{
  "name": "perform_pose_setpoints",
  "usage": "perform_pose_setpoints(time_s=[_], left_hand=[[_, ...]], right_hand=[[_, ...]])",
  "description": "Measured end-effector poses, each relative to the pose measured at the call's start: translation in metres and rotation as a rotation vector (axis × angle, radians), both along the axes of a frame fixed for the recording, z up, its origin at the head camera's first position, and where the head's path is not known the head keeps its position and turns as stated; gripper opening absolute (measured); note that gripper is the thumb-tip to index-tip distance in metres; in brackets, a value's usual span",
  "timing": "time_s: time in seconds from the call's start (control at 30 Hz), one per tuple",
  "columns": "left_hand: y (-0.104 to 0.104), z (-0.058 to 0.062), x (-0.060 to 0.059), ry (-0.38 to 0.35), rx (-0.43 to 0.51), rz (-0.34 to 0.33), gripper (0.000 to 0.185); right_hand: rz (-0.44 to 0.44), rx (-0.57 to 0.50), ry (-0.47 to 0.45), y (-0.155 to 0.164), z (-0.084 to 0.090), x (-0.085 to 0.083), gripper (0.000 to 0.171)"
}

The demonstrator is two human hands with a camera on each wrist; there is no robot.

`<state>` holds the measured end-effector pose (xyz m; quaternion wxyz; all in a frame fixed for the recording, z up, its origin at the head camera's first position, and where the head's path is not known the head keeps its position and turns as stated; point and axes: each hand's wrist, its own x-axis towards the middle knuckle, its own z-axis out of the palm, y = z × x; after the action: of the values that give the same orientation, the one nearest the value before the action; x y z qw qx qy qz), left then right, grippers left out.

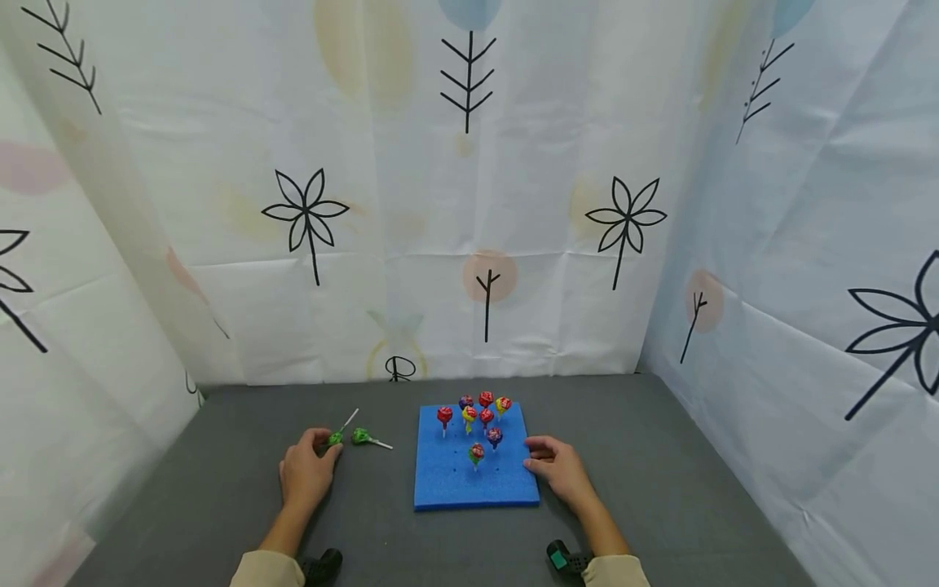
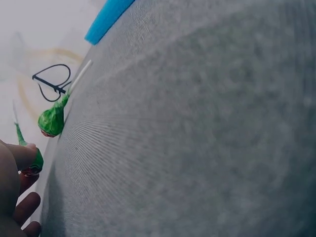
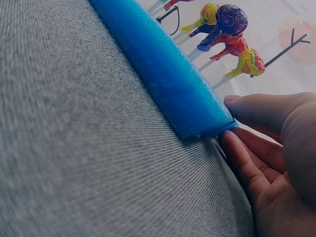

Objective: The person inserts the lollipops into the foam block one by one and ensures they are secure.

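My left hand (image 1: 304, 474) pinches a green-wrapped lollipop (image 1: 335, 439) by its candy end, between thumb and fingers, with the white stick pointing up and away. Just to its right a second green lollipop (image 1: 360, 436) lies on the table, stick toward the board. A blue foam board (image 1: 443, 487) lies flat in the middle, small holes in its top. Several red, yellow and purple lollipops (image 3: 232, 19) stand upright in it. At the board's right edge, my right hand (image 1: 561, 470) grips it, thumb at the top and fingers against the side.
Beneath everything is a grey table (image 1: 381, 538). White patterned cloth (image 1: 543, 163) hangs behind it and along both sides. Dark wrist-worn devices (image 1: 568, 558) sit by both sleeves.
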<state>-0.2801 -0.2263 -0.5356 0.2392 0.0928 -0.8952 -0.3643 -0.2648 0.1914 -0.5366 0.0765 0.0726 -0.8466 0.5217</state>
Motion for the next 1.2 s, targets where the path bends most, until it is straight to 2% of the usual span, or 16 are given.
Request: perform_pose_setpoints(time_s=[0.17, 0.37, 0.5, 0.7, 0.9, 1.2], left_hand=[[0.002, 0.002, 0.001, 0.026, 0.01, 0.005, 0.027], [0.006, 0.007, 0.002, 0.082, 0.071, -0.007, 0.026], [0.011, 0.01, 0.002, 0.151, 0.104, -0.022, 0.026], [0.022, 0.019, 0.002, 0.249, 0.102, -0.041, 0.024], [0.034, 0.028, 0.004, 0.286, 0.13, -0.074, 0.024], [0.046, 0.038, 0.008, 0.302, 0.192, -0.155, 0.025]], right_hand=[[0.003, 0.001, 0.004, 0.0, 0.0, 0.0, 0.029], [-0.008, 0.003, 0.006, 0.0, 0.0, -0.002, 0.028], [-0.006, 0.008, 0.007, 0.001, 0.0, -0.002, 0.028], [-0.012, 0.015, 0.0, 0.0, 0.001, -0.001, 0.027], [-0.009, 0.019, 0.006, 0.0, 0.0, -0.001, 0.027], [-0.007, 0.007, -0.002, 0.0, 0.001, -0.001, 0.028]])
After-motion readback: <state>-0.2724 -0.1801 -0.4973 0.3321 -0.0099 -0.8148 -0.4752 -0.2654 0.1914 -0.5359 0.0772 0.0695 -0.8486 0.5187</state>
